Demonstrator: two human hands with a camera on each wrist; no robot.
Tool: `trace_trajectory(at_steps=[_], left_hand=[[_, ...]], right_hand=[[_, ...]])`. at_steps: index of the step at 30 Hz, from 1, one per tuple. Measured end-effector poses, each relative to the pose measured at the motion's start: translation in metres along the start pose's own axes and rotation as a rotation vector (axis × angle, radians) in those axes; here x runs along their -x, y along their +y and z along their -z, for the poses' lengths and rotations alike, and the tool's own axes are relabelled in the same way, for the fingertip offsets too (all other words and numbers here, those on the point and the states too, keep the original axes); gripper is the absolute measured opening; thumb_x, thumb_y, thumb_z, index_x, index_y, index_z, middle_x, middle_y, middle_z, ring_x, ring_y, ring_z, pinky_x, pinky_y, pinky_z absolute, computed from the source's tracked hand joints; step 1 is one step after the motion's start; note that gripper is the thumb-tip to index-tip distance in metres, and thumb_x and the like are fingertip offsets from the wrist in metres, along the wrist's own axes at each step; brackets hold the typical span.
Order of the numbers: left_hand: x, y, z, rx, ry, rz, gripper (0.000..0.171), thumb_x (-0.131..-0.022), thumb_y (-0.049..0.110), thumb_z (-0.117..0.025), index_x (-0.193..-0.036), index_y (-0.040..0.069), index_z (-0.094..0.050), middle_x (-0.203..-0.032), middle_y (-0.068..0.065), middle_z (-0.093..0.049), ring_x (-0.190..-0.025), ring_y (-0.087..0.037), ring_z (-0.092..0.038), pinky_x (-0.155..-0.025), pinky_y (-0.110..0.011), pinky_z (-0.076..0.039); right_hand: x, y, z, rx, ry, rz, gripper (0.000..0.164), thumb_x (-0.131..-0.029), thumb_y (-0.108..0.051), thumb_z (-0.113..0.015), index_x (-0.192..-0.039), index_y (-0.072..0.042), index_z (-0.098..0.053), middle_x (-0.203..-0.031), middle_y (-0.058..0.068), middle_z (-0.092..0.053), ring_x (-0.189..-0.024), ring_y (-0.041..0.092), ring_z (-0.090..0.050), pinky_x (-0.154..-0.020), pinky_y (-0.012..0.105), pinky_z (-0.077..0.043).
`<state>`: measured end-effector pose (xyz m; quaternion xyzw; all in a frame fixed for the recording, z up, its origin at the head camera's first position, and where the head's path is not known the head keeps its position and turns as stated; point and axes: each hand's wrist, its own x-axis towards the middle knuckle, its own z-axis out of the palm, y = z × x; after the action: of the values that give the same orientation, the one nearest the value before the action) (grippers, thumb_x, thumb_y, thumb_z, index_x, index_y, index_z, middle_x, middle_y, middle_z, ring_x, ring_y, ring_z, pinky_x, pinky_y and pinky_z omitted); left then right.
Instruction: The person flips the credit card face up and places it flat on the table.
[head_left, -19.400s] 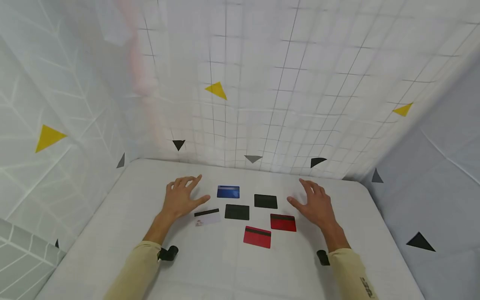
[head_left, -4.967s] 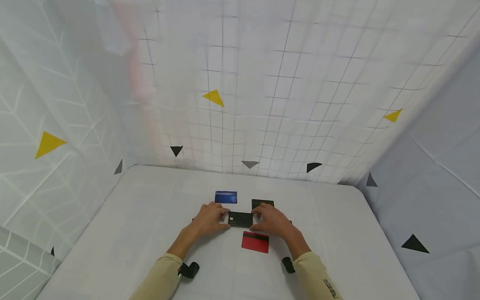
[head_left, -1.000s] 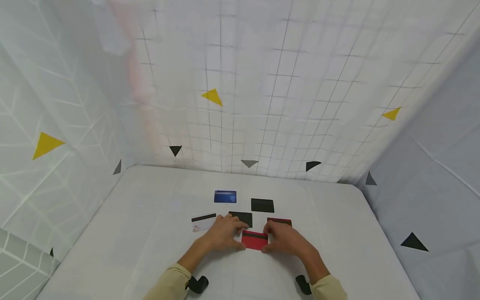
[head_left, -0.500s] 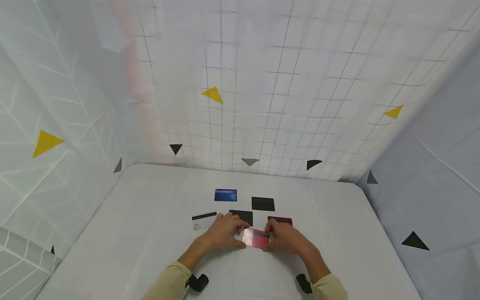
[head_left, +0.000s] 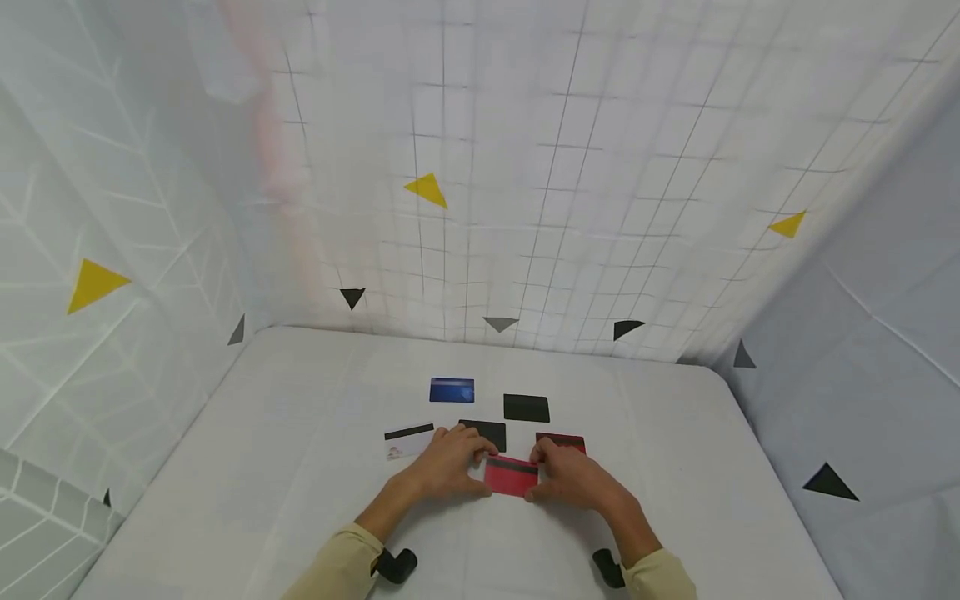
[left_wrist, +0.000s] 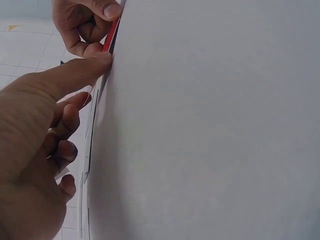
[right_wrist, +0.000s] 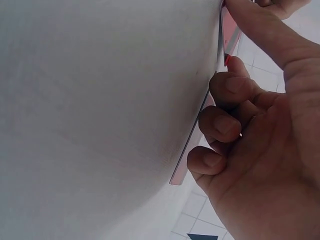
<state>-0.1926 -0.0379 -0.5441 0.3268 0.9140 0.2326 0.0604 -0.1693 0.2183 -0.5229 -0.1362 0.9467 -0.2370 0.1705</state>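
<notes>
Nearer red card (head_left: 512, 479) (left hand (head_left: 444, 467), right hand (head_left: 576, 478) holding): glare gone.

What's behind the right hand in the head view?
A red card shows its far edge and dark stripe beyond the right hand; its near part is covered from this view.

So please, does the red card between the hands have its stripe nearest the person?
No, the red card has its dark stripe along the far edge.

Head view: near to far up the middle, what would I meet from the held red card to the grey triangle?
Red card between left hand and right hand, nearer black card, farther black card, blue card, grey triangle.
</notes>
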Motion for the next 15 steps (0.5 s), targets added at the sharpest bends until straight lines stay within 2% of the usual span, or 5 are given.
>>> trace_trajectory(at_steps=[7,15], left_hand=[[0.0007,-0.0011,-0.0015,0.026,-0.005,0.010,0.053,-0.077,0.047,-0.084,-0.124,0.029,-0.069,-0.086,0.015,-0.052,-0.094,-0.005,-0.043,-0.086,-0.035,-0.033],[0.0015,0.0018,0.0046,0.014,0.025,-0.012,0.053,-0.078,0.049,-0.084,-0.124,0.028,-0.070,-0.085,0.014,-0.053,-0.095,-0.007,-0.043,-0.086,-0.036,-0.033]], right_hand=[[-0.0035,0.0045,-0.0022,0.056,0.026,0.014,0.056,-0.070,-0.045,-0.090,-0.111,-0.020,-0.060,-0.097,-0.007,-0.062,-0.085,0.010,-0.054,-0.079,0.037,-0.050],[-0.0048,0.0051,-0.0023,0.061,0.033,0.024,0.060,-0.067,-0.046,-0.092,-0.111,-0.020,-0.061,-0.096,-0.007,-0.062,-0.086,0.011,-0.055,-0.079,0.039,-0.051]])
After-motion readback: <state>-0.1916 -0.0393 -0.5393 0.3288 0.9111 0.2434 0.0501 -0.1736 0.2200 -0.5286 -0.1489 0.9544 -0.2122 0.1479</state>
